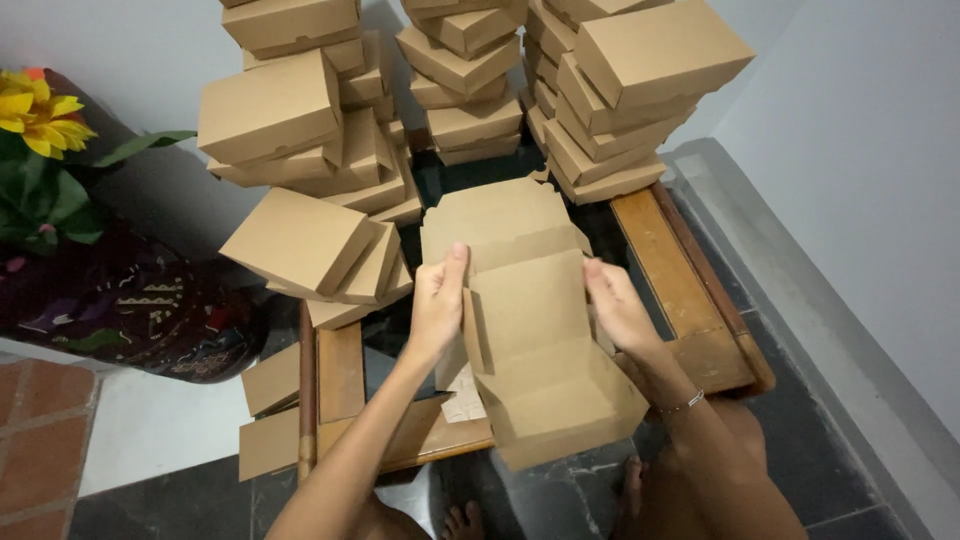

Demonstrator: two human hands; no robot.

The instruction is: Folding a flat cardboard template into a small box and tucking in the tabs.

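Across the top of the frame rise three leaning stacks of closed brown cardboard boxes: the left stack (300,130), the middle stack (462,75) and the right stack (620,90). All are plain kraft brown, flat and rectangular, with no label or sign legible. The left stack spills lowest, its bottom boxes (310,250) tilted and overhanging the edge of the wooden table (670,270) at centre-left. Likely hazard: these stacks sit askew, so a nudge from an elbow or from the box being worked could bring them sliding to the floor.

At frame centre lies the half-formed box (530,340), lid flap raised toward the stacks, its open tray overhanging the near table edge. Likely hazard: the tray has little support beneath it and could tip off if released; a flap pressed off its crease could tear.

The left hand (437,300) pinches the box's left side wall, thumb up along the fold. The right hand (618,305) clasps the right side wall, fingers closed on the card; a thin bracelet (685,403) circles that wrist.

Flat unfolded blanks (270,410) lie at lower left. A yellow artificial flower (35,115) shows at the upper left edge.
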